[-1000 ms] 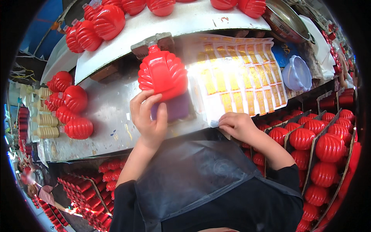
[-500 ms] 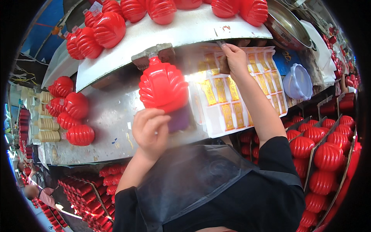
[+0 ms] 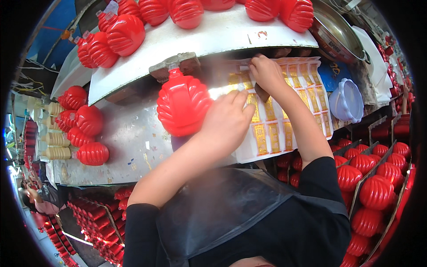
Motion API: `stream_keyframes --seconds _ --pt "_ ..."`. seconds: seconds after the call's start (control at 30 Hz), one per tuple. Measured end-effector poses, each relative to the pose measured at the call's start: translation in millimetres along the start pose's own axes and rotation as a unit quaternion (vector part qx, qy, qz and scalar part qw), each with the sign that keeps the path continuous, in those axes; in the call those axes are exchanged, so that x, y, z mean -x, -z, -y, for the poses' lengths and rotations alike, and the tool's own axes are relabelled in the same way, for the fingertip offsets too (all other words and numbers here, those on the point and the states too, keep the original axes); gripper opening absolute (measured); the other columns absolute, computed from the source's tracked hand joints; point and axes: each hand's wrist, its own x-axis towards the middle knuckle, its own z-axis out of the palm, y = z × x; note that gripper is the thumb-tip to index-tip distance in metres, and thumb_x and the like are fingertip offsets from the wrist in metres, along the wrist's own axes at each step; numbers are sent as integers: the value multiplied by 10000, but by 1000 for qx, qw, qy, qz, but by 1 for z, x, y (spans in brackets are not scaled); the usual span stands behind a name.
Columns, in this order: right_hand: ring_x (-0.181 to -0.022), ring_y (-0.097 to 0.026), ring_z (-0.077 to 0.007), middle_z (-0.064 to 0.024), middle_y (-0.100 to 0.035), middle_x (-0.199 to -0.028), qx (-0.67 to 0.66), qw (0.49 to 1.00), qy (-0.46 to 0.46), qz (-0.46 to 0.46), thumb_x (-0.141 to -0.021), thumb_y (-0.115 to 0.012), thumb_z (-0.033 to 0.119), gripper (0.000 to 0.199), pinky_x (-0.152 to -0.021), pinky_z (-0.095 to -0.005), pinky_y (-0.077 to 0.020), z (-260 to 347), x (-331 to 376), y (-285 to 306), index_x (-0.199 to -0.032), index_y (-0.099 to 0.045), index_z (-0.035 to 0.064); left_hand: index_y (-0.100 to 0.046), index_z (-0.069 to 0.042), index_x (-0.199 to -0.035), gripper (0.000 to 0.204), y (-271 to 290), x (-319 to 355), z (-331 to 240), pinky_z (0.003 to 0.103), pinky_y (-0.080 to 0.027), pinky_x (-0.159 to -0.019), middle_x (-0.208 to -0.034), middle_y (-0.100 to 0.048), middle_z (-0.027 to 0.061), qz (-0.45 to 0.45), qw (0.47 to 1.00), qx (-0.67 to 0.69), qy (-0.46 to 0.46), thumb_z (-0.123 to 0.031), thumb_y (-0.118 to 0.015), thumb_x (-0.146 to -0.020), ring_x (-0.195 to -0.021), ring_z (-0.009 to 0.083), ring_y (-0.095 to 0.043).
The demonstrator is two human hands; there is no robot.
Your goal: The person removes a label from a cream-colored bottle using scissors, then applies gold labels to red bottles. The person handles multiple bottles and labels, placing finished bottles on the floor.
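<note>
A red ribbed bottle [image 3: 182,104] with a small neck lies on the grey metal worktable [image 3: 120,147]. My left hand [image 3: 227,122] grips its lower right side. My right hand [image 3: 265,73] reaches to the far end of a white sheet of gold labels [image 3: 275,120] and pinches at one label near the sheet's top edge. The sheet lies flat to the right of the bottle, with several gold rectangular labels in rows.
More red bottles stand on the white raised shelf [image 3: 195,38] and at the table's left [image 3: 86,129], beside cream ones [image 3: 55,147]. A pale plastic bowl [image 3: 347,100] and a metal basin [image 3: 338,31] sit at right. Crates of red bottles [image 3: 378,178] fill the right side.
My right hand has gone from the sheet's near edge up to its far end. My left hand has shifted around the bottle's right side, and the bottle sits lower in view.
</note>
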Motion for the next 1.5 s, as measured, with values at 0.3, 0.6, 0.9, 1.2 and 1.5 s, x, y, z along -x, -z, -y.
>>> stream_keyframes --seconds 0.3,0.6,0.9,1.2,1.5 --pt "-891 -692 -328 -119 -705 -1067 -142 986 83 22 -947 -685 97 131 -797 -388 -561 -20 58 32 -1029 -708 -3 -712 28 -1252 397 -45 -30 14 541 -344 -1165 -1548 -485 249 139 967 -211 42 -176 -617 -925 -1437 406 -448" --pt "-490 -508 -79 3 -625 -706 -519 809 -249 122 -1014 -681 216 257 -440 -285 -389 15 4 42 -1074 -711 -32 -664 10 -1359 458 -68 -30 8 509 -417 -1096 -1584 -448 240 277 944 -144 105 -203 -591 -961 -1360 379 -501" --pt "-725 -627 -248 -129 -633 -746 -240 933 -135 232 -936 -601 96 202 -612 -392 -506 93 -56 8 -1056 -668 -52 -654 0 -1360 454 -67 -15 -2 505 -373 -1146 -1584 -436 263 268 952 -129 77 -224 -566 -975 -1412 395 -463" --pt "-941 -700 -363 -209 -720 -961 139 956 77 246 -903 -575 64 260 -800 -468 -564 88 -65 -11 -1115 -717 12 -708 26 -1125 331 -67 7 2 509 -454 -1027 -1367 -568 302 101 988 -113 34 -170 -605 -880 -1266 410 -548" --pt "-948 -729 -394 -225 -746 -990 42 990 84 106 -952 -620 130 221 -824 -466 -577 59 5 64 -1099 -736 12 -674 65 -1247 410 -55 1 0 545 -424 -1116 -1453 -528 323 32 984 -165 60 -139 -592 -901 -1369 472 -496"
